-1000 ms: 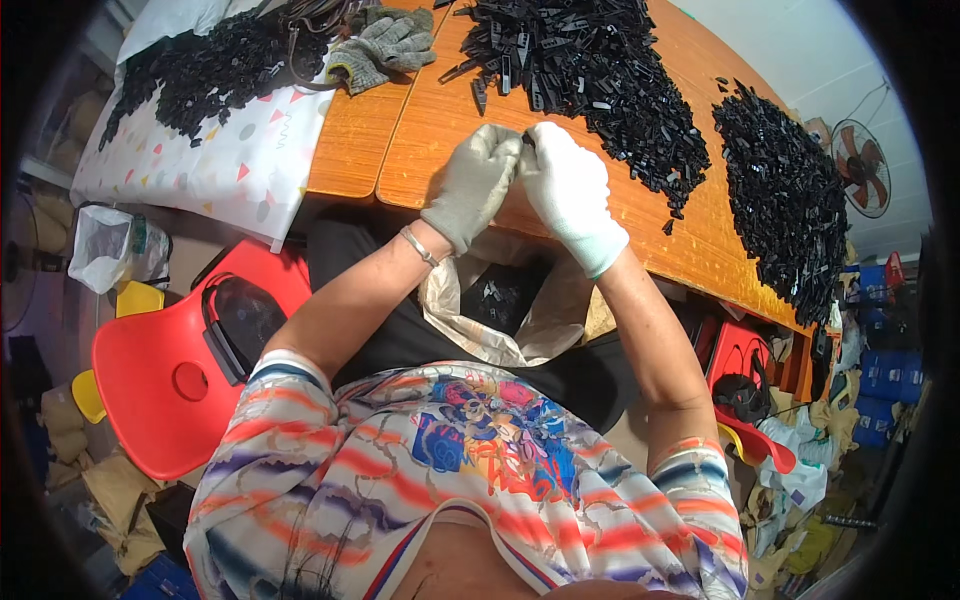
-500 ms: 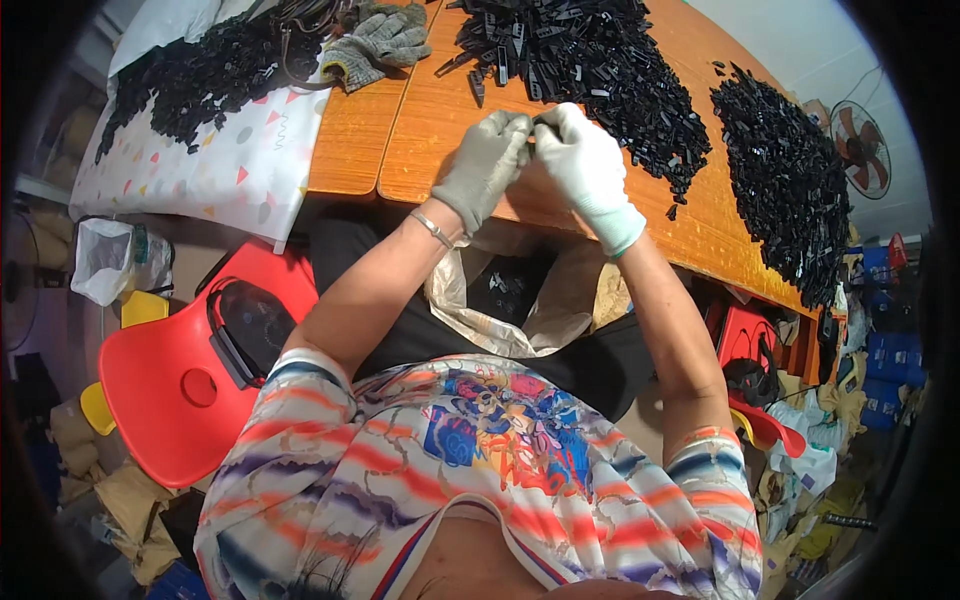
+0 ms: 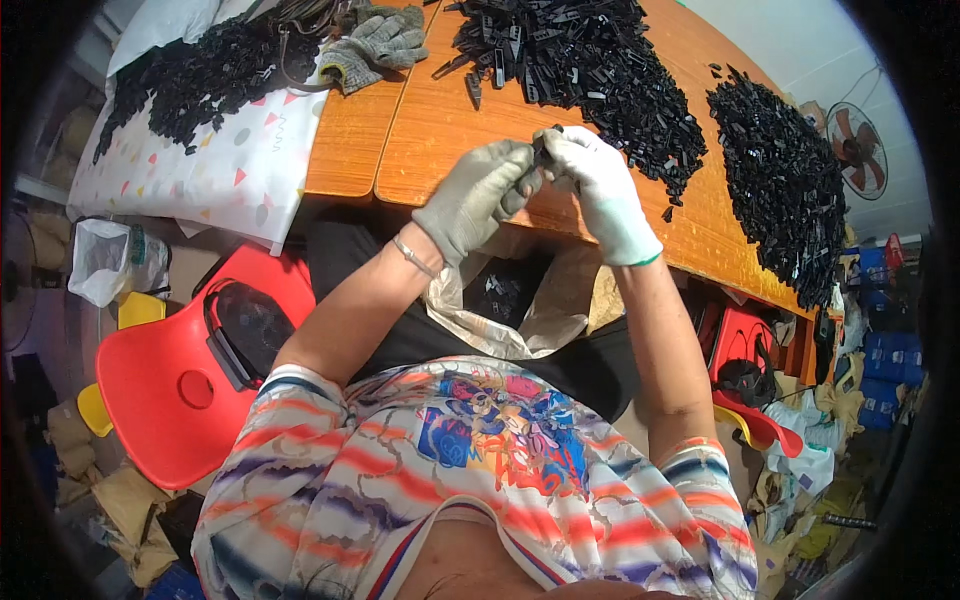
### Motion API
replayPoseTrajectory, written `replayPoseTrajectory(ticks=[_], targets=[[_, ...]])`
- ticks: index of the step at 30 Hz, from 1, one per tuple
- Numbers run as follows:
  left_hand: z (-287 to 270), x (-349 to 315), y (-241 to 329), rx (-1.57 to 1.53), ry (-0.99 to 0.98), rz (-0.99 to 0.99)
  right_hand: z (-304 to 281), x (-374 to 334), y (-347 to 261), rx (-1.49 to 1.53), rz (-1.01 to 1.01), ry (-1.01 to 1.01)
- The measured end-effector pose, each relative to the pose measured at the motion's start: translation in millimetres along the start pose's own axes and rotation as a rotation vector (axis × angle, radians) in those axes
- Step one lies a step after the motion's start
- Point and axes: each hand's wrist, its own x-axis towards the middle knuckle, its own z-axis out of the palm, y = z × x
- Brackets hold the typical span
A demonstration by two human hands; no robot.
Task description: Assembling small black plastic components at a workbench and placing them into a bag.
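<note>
Over the near edge of the table, both of my gloved hands meet fingertip to fingertip. My left hand (image 3: 478, 195), in a greyish glove, is closed on a small black plastic part (image 3: 543, 152). My right hand (image 3: 600, 190), in a white glove, pinches the same part from the other side; fingers cover most of it. Just beyond them lies a big heap of black plastic parts (image 3: 610, 85), with a few loose ones at its left edge. Below my hands, an open pale sack (image 3: 447, 300) between my legs has black pieces inside.
A second black heap (image 3: 780, 180) covers the table's right side, near a fan (image 3: 857, 150). Another dark heap (image 3: 215, 85) lies on a patterned white cloth (image 3: 225, 185) at left, beside grey knitted gloves (image 3: 375, 45). A red chair (image 3: 165, 390) stands at my left.
My hands have come down slightly toward me, and the right hand has turned. More of the black part shows between the fingertips.
</note>
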Motion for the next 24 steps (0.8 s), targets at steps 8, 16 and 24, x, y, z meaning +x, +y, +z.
replayPoseTrajectory(ticks=[8, 16, 24], targets=[[-11, -56, -33, 0.268, -0.022, -0.255, 0, -41, 21, -0.278, 0.247, -0.091], [-19, -69, -11, 1.199, 0.055, 0.090, 1, 3, 18, -1.035, -0.226, 0.279], [-66, 42, 49, 1.728, 0.375, 0.502, -3, 32, 46, -1.341, -0.340, 0.173]])
